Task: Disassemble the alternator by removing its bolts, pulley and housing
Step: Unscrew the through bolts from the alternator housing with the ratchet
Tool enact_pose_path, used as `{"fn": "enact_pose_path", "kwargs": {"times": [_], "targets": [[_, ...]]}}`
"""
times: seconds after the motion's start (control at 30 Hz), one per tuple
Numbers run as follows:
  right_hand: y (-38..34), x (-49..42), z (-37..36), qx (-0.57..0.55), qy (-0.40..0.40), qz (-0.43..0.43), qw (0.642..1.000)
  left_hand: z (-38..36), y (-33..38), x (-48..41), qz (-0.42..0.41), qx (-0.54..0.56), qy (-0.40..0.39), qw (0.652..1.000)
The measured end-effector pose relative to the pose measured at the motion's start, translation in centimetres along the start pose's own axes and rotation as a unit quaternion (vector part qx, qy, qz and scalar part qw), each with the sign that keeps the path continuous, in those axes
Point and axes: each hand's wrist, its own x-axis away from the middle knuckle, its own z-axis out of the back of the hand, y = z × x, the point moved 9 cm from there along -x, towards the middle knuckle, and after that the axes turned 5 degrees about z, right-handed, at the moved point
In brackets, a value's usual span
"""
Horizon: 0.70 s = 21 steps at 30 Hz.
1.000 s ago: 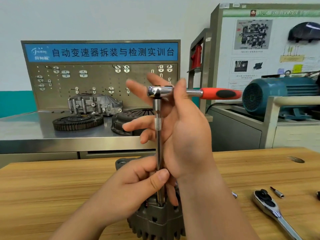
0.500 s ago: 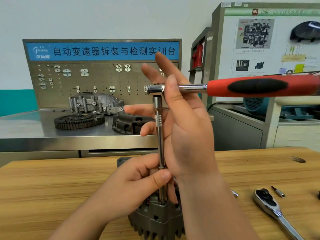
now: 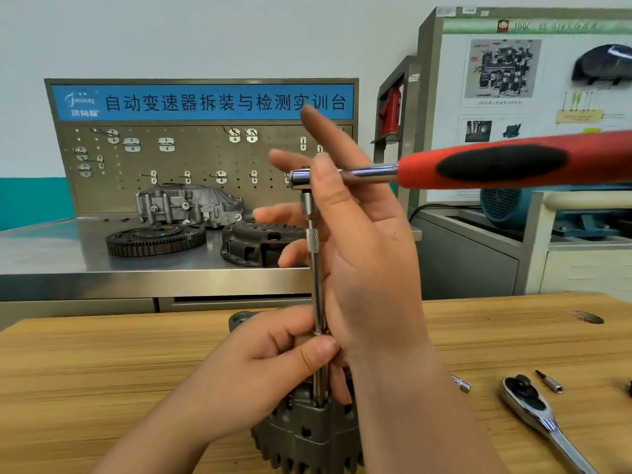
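Fingers (image 3: 284, 336): those of the left hand (image 3: 260, 367) were curled round the lower extension bar (image 3: 316, 285), thumb pressed on it, grasping it just above the alternator (image 3: 307, 436).
Right hand (image 3: 369, 268): fingers straight and spread behind the upper bar, unclenched; the thumb lay across the steel neck of the ratchet (image 3: 513, 162).
Ratchet: its head sat on top of the upright bar; the red-and-black handle pointed right, close to the camera and blurred.
Alternator: upright at the middle of the desk's near edge, the bar's lower end set into its top.
In the way: both hands and the right forearm hid most of the alternator; whatever the bar met could not be told.
Desk (image 3: 102, 371): wooden; toward its right edge lay a second ratchet (image 3: 533, 408), a small bit (image 3: 550, 383) just beyond it, and a short metal piece (image 3: 461, 383) beside the forearm.
Behind: a steel bench (image 3: 68, 254) carried a toothed ring (image 3: 154, 239), a clutch cover (image 3: 253, 244) and a cast housing (image 3: 188, 203) under a pegboard (image 3: 188, 159); a blue motor (image 3: 506, 203) stood at right.
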Motion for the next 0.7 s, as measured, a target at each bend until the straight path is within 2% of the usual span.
{"fn": "enact_pose_path", "kwargs": {"times": [0.07, 0.27, 0.43, 0.57, 0.7], "targets": [[-0.2, 0.0, -0.3, 0.004, -0.006, 0.008, 1.000, 0.2, -0.1, -0.1, 0.004, -0.007, 0.007, 1.000], [1.3, 0.1, 0.2, -0.075, 0.017, -0.076, 0.994, 0.0, 0.1, 0.1, -0.007, 0.009, 0.000, 1.000], [2.0, 0.2, 0.5, -0.094, 0.007, -0.117, 0.989, -0.1, 0.2, 0.1, -0.012, -0.003, -0.012, 1.000], [1.6, 0.2, -0.1, -0.038, -0.011, -0.079, 0.996, 0.0, 0.0, 0.1, -0.009, 0.007, -0.016, 1.000], [-0.7, -0.1, -0.1, 0.067, -0.014, 0.035, 0.997, 0.1, 0.0, 0.0, -0.003, 0.001, -0.004, 1.000]]}}
